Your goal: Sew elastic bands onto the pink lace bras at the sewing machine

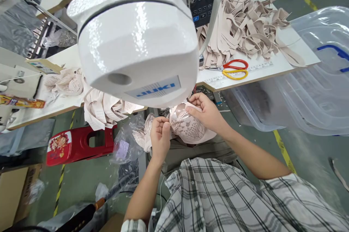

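A pale pink lace bra (189, 126) lies across my lap, just below the white sewing machine head (139, 50) marked JUKI. My left hand (160, 135) is closed on the left edge of its lace cup, thumb against the fingers. On the upper right edge of the same cup, my right hand (205, 112) pinches the fabric between thumb and fingers. More pink lace (145, 132) hangs to the left of my left hand. The machine head hides the needle area and part of the work above my hands.
Beige fabric strips (251, 24) are heaped on the right tabletop, near scissors (236, 69) with red and yellow handles and a ruler (259, 66). Cut pieces (102, 108) hang over the left table edge. A red stool (81, 143) stands at left; clear plastic bins (313, 90) are at right.
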Tool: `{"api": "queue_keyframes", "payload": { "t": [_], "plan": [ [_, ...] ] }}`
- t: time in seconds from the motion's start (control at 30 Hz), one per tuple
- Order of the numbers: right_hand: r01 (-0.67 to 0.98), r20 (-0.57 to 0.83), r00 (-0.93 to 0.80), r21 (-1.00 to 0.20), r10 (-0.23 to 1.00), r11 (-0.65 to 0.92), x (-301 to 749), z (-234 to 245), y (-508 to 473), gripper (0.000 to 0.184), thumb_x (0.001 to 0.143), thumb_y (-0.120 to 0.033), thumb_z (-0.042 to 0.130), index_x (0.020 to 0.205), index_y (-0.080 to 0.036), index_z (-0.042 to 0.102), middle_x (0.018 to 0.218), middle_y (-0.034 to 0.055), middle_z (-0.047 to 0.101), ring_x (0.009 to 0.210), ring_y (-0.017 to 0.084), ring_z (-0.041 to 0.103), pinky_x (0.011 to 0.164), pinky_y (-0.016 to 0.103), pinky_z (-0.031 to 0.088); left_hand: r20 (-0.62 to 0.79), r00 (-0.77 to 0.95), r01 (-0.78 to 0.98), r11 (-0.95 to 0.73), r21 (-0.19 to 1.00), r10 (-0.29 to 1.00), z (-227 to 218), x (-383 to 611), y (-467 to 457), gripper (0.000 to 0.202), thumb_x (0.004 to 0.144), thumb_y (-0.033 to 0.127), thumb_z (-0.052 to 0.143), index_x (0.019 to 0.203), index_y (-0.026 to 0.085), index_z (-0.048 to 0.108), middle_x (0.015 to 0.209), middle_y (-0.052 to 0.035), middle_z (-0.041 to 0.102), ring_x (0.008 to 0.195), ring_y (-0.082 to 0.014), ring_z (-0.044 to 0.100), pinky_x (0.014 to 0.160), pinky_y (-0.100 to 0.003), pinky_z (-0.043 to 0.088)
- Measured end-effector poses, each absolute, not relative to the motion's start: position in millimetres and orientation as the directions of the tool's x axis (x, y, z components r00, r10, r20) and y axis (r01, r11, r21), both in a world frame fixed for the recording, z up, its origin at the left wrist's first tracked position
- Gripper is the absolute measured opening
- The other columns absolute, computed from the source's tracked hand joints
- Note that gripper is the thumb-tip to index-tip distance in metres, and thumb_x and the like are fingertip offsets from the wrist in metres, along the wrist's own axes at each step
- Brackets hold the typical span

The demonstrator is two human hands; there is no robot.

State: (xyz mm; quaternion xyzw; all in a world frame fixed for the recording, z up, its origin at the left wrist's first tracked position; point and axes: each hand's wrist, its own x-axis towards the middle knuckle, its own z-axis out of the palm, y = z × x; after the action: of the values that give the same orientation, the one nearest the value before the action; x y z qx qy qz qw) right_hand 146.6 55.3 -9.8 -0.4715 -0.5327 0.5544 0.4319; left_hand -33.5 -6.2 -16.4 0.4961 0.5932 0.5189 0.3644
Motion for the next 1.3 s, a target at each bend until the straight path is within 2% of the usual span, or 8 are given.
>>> {"api": "queue_keyframes", "payload": {
  "t": [0.23, 0.43, 0.6, 0.73, 0.8, 0.9, 1.07, 1.3],
  "plan": [
    [0.068, -0.206, -0.27, -0.978, 0.94, -0.195, 177.0, -1.1, 30.4, 0.028, 0.081, -0.046, 0.068, 0.086, -0.018, 0.071, 0.085, 0.003, 0.072, 0.079, 0.018, 0.065, 0.073, 0.03, 0.051, -0.074, -0.007, 0.097, 0.074, 0.992, 0.997, -14.4, -26.6, -18.7, 0.043, 0.09, 0.063, 0.057, 0.086, 0.021, 0.064, 0.075, -0.0049, 0.068, 0.069, -0.0188, 0.064, 0.063, -0.029, 0.052],
    [0.147, -0.241, -0.357, -0.969, 0.903, -0.2, 183.9, -1.0, 11.0, 0.025, 0.081, -0.044, 0.069, 0.083, -0.02, 0.076, 0.084, 0.0031, 0.075, 0.081, 0.02, 0.068, 0.077, 0.032, 0.051, -0.248, 0.24, -0.032, 0.263, 0.964, 0.938, -20.4, -17.0, -12.5, 0.052, 0.092, 0.068, 0.051, 0.098, 0.021, 0.074, 0.094, -0.0116, 0.075, 0.096, -0.029, 0.07, 0.09, -0.046, 0.056],
    [0.281, -0.179, -0.472, -0.959, 0.863, -0.045, 180.5, -7.5, 7.4, 0.026, 0.088, -0.044, 0.062, 0.09, -0.021, 0.075, 0.09, 0.0046, 0.076, 0.088, 0.022, 0.069, 0.08, 0.033, 0.052, -0.291, 0.373, -0.281, 0.406, 0.869, 0.881, -4.2, -9.1, -11.3, 0.053, 0.088, 0.069, 0.055, 0.094, 0.021, 0.075, 0.088, -0.0132, 0.072, 0.103, -0.0338, 0.069, 0.086, -0.047, 0.057],
    [0.471, -0.062, -0.615, -0.828, 0.786, 0.304, 191.2, -32.4, 5.7, 0.035, 0.097, -0.043, 0.047, 0.104, -0.021, 0.072, 0.089, 0.0088, 0.074, 0.08, 0.023, 0.068, 0.072, 0.035, 0.051, -0.262, 0.153, -0.425, 0.302, 0.853, 0.953, 31.7, -45.5, -4.4, 0.029, 0.09, 0.049, 0.066, 0.078, 0.022, 0.069, 0.06, -0.0013, 0.054, 0.067, -0.0207, 0.065, 0.072, -0.039, 0.058],
    [0.531, -0.076, -0.664, -0.748, 0.744, 0.398, 200.7, -44.6, 5.0, 0.04, 0.1, -0.043, 0.04, 0.091, -0.021, 0.071, 0.08, 0.0099, 0.073, 0.074, 0.024, 0.067, 0.065, 0.036, 0.05, -0.297, -0.081, -0.502, 0.219, 0.837, 0.951, 51.6, -79.2, 4.0, 0.032, 0.098, 0.038, 0.057, 0.071, 0.022, 0.064, 0.05, 0.0043, 0.038, 0.048, -0.0131, 0.049, 0.058, -0.032, 0.054],
    [0.556, -0.121, -0.702, -0.708, 0.702, 0.435, 214.2, -54.0, 7.7, 0.043, 0.1, -0.046, 0.037, 0.084, -0.023, 0.07, 0.075, 0.009, 0.071, 0.069, 0.026, 0.067, 0.062, 0.038, 0.051, -0.274, -0.429, -0.598, -0.043, 0.8, 0.861, 73.8, -137.1, 17.3, 0.04, 0.105, 0.027, 0.04, 0.07, 0.021, 0.059, 0.051, 0.005, 0.037, 0.045, -0.0096, 0.043, 0.052, -0.024, 0.048],
    [0.56, -0.23, -0.629, -0.797, 0.742, 0.227, 224.8, -49.0, 13.9, 0.046, 0.092, -0.062, 0.044, 0.076, -0.027, 0.07, 0.081, 0.0091, 0.07, 0.078, 0.028, 0.069, 0.07, 0.043, 0.058, -0.29, -0.618, -0.648, -0.266, 0.713, 0.731, 75.5, -219.4, 24.5, 0.047, 0.109, 0.027, 0.028, 0.069, 0.017, 0.053, 0.051, 0.0072, 0.041, 0.04, -0.0045, 0.041, 0.047, -0.015, 0.04],
    [0.409, -0.259, -0.175, -0.896, 0.95, -0.17, 219.7, -58.9, 9.3, 0.041, 0.076, -0.071, 0.063, 0.088, -0.032, 0.065, 0.075, 0.0106, 0.069, 0.073, 0.034, 0.068, 0.067, 0.047, 0.058, -0.254, -0.705, -0.474, -0.172, 0.864, 0.662, 54.3, -257.0, 11.7, 0.047, 0.109, 0.027, 0.027, 0.067, 0.018, 0.046, 0.041, 0.0115, 0.028, 0.03, -0.0031, 0.023, 0.035, -0.011, 0.026]
  ]
}}
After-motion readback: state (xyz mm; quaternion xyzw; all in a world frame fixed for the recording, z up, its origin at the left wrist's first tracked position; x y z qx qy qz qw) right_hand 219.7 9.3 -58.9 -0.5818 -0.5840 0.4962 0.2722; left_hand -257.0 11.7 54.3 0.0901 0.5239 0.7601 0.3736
